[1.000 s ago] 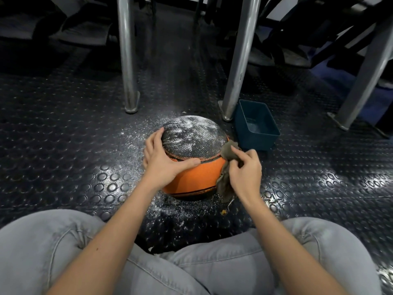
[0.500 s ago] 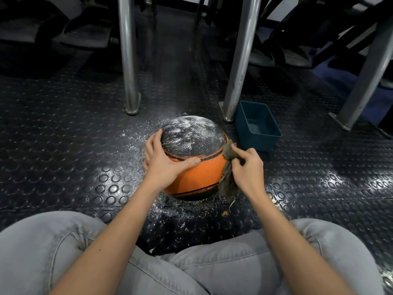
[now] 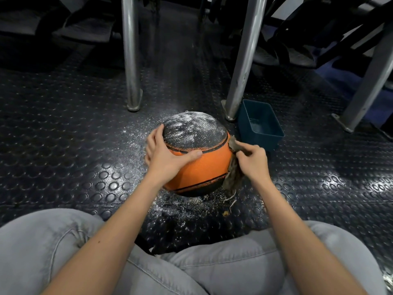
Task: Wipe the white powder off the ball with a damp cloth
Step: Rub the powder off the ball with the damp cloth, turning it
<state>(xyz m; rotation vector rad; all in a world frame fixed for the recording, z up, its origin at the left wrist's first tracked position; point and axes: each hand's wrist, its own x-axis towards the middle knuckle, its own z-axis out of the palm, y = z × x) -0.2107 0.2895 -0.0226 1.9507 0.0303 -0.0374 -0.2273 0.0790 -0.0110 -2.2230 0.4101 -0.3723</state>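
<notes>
An orange and black ball sits on the studded dark floor in front of my knees. Its black top panel is dusted with white powder. My left hand lies on the ball's left side, fingers spread along the edge of the powdered panel and thumb across the orange front. My right hand pinches a brownish cloth and holds it against the ball's right side; the cloth hangs down to the floor with loose threads.
A dark blue tub with a little water stands right behind the ball's right side. Metal legs rise behind the ball, another leg at far right. White powder is scattered on the floor around the ball.
My right hand with the cloth has shifted slightly right and up along the ball's right side. The left hand stays on the ball.
</notes>
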